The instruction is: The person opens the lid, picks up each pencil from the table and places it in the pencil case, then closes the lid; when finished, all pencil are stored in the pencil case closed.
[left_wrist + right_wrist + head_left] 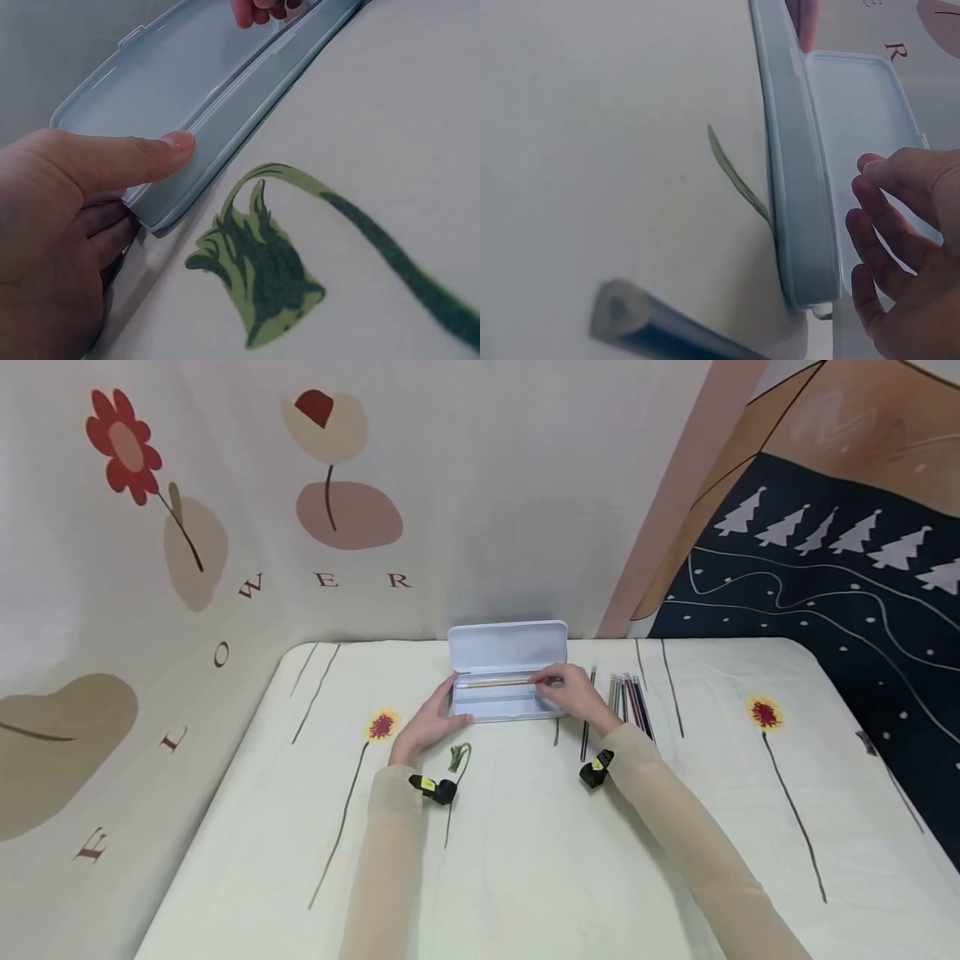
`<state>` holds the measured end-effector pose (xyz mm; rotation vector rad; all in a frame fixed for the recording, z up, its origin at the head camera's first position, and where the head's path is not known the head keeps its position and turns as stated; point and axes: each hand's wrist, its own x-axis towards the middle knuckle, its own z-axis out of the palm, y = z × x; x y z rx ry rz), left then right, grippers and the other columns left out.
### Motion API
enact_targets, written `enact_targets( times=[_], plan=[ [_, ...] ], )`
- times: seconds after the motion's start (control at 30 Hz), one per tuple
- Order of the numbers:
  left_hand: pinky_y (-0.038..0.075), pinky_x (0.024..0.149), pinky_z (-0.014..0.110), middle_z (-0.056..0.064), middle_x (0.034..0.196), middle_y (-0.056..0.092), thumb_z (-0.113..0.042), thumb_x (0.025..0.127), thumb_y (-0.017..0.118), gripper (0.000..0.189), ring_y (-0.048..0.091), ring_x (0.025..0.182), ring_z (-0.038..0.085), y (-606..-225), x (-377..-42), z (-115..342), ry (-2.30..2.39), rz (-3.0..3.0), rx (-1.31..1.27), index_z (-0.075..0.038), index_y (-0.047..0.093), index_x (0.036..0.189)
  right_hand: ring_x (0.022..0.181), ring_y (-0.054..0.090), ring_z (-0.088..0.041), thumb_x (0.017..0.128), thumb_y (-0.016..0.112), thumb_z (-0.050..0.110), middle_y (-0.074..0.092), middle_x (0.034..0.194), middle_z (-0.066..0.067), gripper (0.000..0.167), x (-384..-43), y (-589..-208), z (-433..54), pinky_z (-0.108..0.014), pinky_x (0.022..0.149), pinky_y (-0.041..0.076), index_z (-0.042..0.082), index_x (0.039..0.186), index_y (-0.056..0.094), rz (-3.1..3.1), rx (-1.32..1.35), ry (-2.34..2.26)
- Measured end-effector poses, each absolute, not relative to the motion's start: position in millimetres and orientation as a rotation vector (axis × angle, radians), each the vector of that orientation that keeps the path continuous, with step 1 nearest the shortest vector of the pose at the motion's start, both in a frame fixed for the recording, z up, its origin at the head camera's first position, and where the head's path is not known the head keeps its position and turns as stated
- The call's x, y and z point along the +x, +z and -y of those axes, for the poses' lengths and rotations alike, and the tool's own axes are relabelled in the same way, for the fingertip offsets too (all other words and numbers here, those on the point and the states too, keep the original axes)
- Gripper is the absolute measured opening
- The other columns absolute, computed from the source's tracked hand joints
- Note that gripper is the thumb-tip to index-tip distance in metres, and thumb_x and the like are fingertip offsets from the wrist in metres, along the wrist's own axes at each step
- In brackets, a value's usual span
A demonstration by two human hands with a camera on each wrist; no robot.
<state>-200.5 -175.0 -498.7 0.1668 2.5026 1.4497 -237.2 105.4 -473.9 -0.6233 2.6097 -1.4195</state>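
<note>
A pale blue pencil case (498, 710) lies with its lid (508, 647) raised at the back. My left hand (430, 727) grips its left end, the thumb on the front wall and the other fingers round the corner, as the left wrist view shows. Inside the case a yellowish pencil (495, 683) lies lengthwise. My right hand (573, 693) is over the case's right part, its fingertips by the pencil's right end. In the right wrist view those fingers (877, 247) are loosely bent, thumb and index tips close together, with nothing visible between them.
Right of the case a dark pencil (588, 718) lies apart from a group of several pencils (630, 702), partly behind my right forearm. A pencil end (630, 315) shows blurred in the right wrist view. The flower-printed cloth (517, 843) covers the table, and a curtain (510, 527) hangs behind.
</note>
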Motion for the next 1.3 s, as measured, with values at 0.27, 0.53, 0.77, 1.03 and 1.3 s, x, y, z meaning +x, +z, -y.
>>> enact_targets(
  times=[0.27, 0.53, 0.77, 1.03, 1.3],
  plan=[
    [0.007, 0.117, 0.046, 0.013, 0.159, 0.014, -0.015, 0.086, 0.07, 0.089, 0.009, 0.145, 0.031, -498.9, -199.9, 175.4, 1.453, -2.511, 0.173, -0.01, 0.016, 0.155, 0.094, 0.059, -0.026, 0.09, 0.063, 0.002, 0.067, 0.108, -0.013, 0.018, -227.3, -470.8, -117.9, -0.037, 0.079, 0.049, 0.0, 0.106, 0.071, -2.624, -0.617, -1.472],
    [0.006, 0.117, 0.047, 0.014, 0.159, 0.014, -0.015, 0.087, 0.07, 0.088, 0.009, 0.145, 0.032, -498.5, -198.1, 175.5, 1.441, -2.519, 0.188, -0.009, 0.015, 0.155, 0.095, 0.059, -0.026, 0.09, 0.063, 0.001, 0.067, 0.111, -0.015, 0.018, -218.6, -466.6, -130.6, -0.034, 0.078, 0.049, 0.001, 0.105, 0.073, -2.625, -0.574, -1.505],
    [0.007, 0.117, 0.045, 0.014, 0.159, 0.015, -0.014, 0.086, 0.069, 0.088, 0.01, 0.145, 0.031, -497.3, -198.6, 174.3, 1.438, -2.522, 0.209, -0.008, 0.015, 0.155, 0.092, 0.06, -0.027, 0.09, 0.062, 0.001, 0.067, 0.109, -0.016, 0.018, -215.1, -461.8, -146.7, -0.036, 0.08, 0.05, -0.002, 0.105, 0.072, -2.621, -0.587, -1.521],
    [0.008, 0.118, 0.043, 0.013, 0.159, 0.015, -0.014, 0.085, 0.072, 0.09, 0.011, 0.145, 0.029, -497.7, -201.0, 172.1, 1.441, -2.53, 0.206, -0.007, 0.016, 0.155, 0.092, 0.062, -0.028, 0.092, 0.061, 0.003, 0.068, 0.106, -0.017, 0.018, -205.1, -451.1, -163.9, -0.039, 0.081, 0.051, -0.003, 0.106, 0.071, -2.662, -0.513, -1.466],
    [0.009, 0.118, 0.041, 0.014, 0.159, 0.017, -0.013, 0.084, 0.072, 0.09, 0.012, 0.145, 0.029, -499.7, -201.1, 171.9, 1.446, -2.542, 0.2, -0.007, 0.016, 0.155, 0.091, 0.061, -0.027, 0.093, 0.06, 0.004, 0.067, 0.109, -0.018, 0.02, -196.9, -447.7, -186.4, -0.032, 0.078, 0.05, -0.003, 0.108, 0.07, -2.673, -0.482, -1.437]
  ],
)
